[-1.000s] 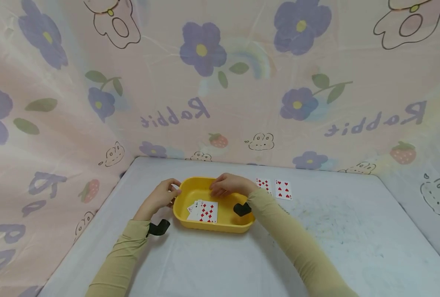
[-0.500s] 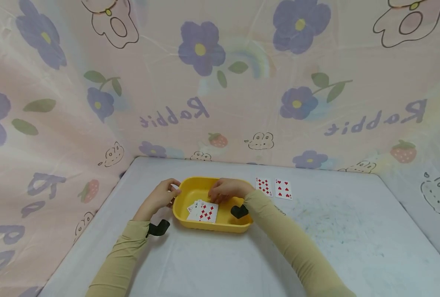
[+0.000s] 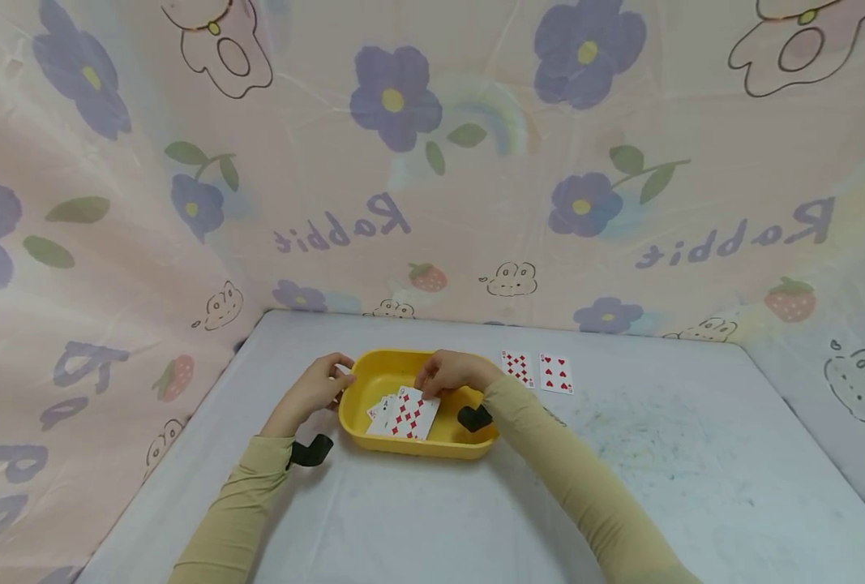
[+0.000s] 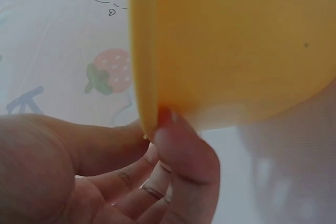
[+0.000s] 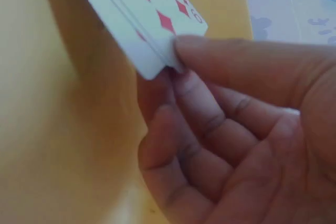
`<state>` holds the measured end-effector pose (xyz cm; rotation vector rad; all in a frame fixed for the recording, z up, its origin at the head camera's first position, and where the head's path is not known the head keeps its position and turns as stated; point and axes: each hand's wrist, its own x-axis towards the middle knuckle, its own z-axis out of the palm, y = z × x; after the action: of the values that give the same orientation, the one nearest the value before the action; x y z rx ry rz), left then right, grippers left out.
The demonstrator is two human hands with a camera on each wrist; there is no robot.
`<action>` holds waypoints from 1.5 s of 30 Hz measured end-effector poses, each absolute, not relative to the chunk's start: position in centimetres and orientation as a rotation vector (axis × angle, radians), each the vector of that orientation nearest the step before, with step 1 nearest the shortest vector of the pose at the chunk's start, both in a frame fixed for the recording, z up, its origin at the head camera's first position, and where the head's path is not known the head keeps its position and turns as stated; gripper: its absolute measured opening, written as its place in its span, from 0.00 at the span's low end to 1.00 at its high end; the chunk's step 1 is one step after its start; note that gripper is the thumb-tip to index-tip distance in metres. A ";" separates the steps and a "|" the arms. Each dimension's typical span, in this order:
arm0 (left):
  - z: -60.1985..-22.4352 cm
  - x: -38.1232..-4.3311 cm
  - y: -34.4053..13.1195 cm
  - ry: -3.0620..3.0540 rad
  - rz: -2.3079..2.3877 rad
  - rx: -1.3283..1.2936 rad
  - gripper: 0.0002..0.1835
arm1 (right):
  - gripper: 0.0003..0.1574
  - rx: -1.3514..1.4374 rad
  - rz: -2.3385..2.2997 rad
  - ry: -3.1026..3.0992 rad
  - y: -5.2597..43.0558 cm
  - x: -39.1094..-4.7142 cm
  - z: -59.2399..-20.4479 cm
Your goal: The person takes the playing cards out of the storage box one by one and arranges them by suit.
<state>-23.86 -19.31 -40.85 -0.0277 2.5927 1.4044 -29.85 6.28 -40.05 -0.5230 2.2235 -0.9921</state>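
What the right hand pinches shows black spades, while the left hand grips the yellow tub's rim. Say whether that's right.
Not spades: the right wrist view shows red diamonds on the top card pinched by the right hand. The left hand does grip the yellow tub's rim.

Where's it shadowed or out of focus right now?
Head view: table softly shadowed beside the left sleeve; left wrist view: pale, hazy strawberry print behind the left hand; right wrist view: yellow bin blurred and shaded, though the cards in the right hand look sharper.
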 end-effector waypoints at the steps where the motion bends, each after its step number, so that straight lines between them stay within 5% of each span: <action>1: -40.8 -23.8 -19.3 2.592 1.406 -0.027 0.15 | 0.07 -0.516 -1.000 2.236 6.4 -29.8 -40.0; 45: -40.6 -23.6 -19.1 2.589 1.406 -0.033 0.15 | 0.04 -0.515 -1.093 2.333 9.7 -29.1 -38.3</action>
<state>-23.61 -19.10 -40.60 -0.0330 2.5891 1.4060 -29.08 9.71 -38.28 -0.5152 2.3332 -1.0932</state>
